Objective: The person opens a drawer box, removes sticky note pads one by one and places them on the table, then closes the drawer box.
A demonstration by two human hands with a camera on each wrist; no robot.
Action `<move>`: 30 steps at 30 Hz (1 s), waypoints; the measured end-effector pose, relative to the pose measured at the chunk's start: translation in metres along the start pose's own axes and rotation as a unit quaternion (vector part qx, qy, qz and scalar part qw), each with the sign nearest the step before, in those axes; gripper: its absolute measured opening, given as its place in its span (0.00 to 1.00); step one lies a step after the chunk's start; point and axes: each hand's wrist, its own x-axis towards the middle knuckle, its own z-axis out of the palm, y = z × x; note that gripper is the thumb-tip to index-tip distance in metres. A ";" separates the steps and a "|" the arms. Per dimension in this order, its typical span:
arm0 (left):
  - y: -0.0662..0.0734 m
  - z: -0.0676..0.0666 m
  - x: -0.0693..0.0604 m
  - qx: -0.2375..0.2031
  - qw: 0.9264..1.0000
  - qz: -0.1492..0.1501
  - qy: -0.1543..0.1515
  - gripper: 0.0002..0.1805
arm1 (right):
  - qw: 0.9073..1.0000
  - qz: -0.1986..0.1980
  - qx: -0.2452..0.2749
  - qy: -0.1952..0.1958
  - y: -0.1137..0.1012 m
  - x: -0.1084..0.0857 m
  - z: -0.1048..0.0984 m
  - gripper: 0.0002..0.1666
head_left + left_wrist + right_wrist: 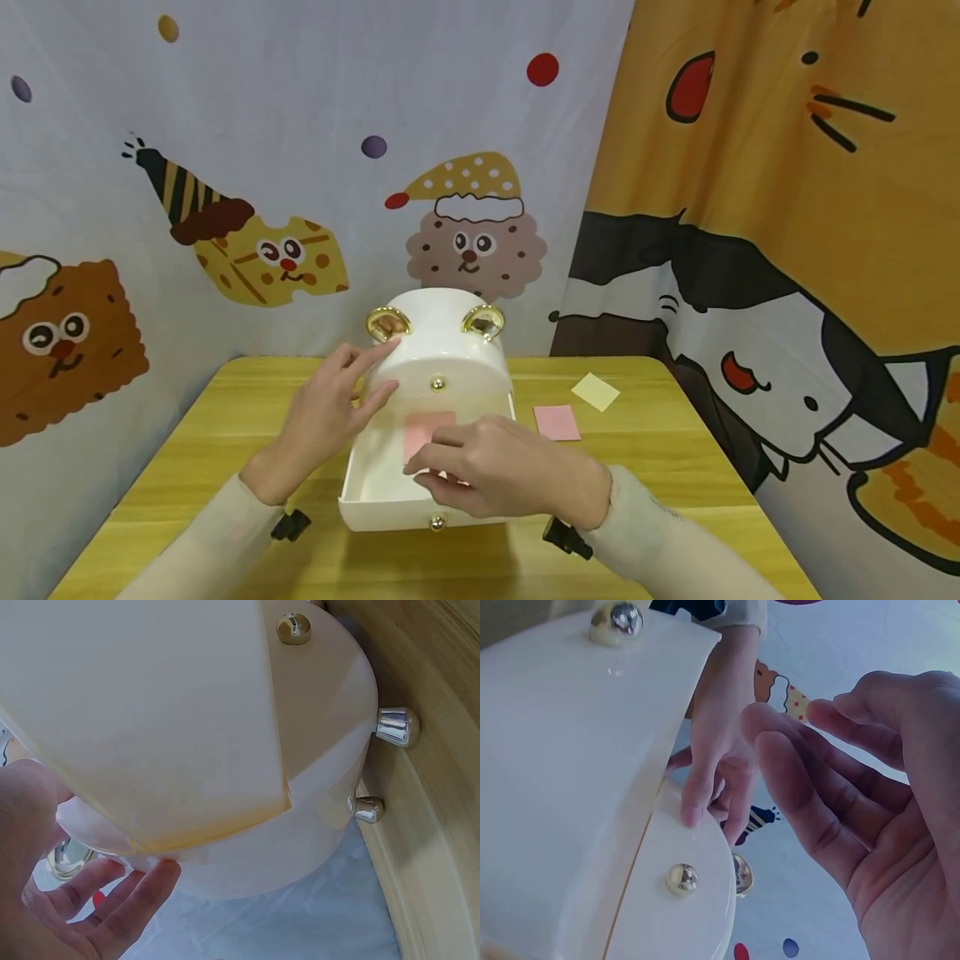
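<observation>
A white rounded box [442, 350] with gold ear-shaped trims stands on the table, its lower drawer [375, 492] pulled out. Inside the drawer lies a pink paper square [427, 432], partly covered by the right hand. My left hand [322, 417] rests against the box's left side, thumb on its front and fingers spread; in the left wrist view that hand [97, 900] touches the box's side. Over the drawer hovers my right hand [495, 467], its fingers loosely bent. The right wrist view shows this hand [870, 787] with nothing between its fingers.
To the right of the box, a pink note [557, 422] and a yellow note [596, 392] lie flat on the wooden table [645, 500]. Behind the table hangs a cloth backdrop [300, 100] with cartoon figures. Gold knobs stick out from the box front and the drawer front.
</observation>
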 end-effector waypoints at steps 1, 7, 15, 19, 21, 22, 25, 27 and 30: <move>0.000 0.000 0.000 0.000 1.000 0.002 0.001 0.36 | 1.000 0.002 0.002 -0.002 0.002 0.001 0.000 0.08; -0.002 0.002 -0.003 0.001 1.000 0.011 0.006 0.37 | 0.999 0.032 0.018 -0.033 0.011 0.009 0.001 0.05; -0.001 0.001 -0.004 0.000 1.000 0.008 0.002 0.37 | 0.992 0.066 0.025 -0.101 0.028 0.021 0.004 0.04; 0.000 0.001 -0.003 0.003 1.000 0.003 -0.002 0.38 | 0.987 0.073 0.033 -0.142 0.037 0.027 0.006 0.07; -0.001 0.001 -0.003 0.004 1.000 0.002 -0.002 0.38 | 0.982 0.081 0.043 -0.167 0.041 0.030 0.007 0.09; -0.001 0.001 -0.003 0.004 1.000 0.002 -0.002 0.38 | 0.978 0.088 0.050 -0.180 0.043 0.031 0.008 0.10; -0.001 0.001 -0.003 0.004 1.000 0.002 -0.001 0.38 | 0.968 0.108 0.062 -0.219 0.047 0.034 0.010 0.13; -0.001 0.001 -0.003 0.004 1.000 0.003 0.001 0.38 | 0.961 0.119 0.073 -0.240 0.049 0.036 0.012 0.14; -0.002 0.002 -0.004 0.003 1.000 0.004 0.004 0.38 | 0.956 0.121 0.083 -0.256 0.052 0.038 0.016 0.14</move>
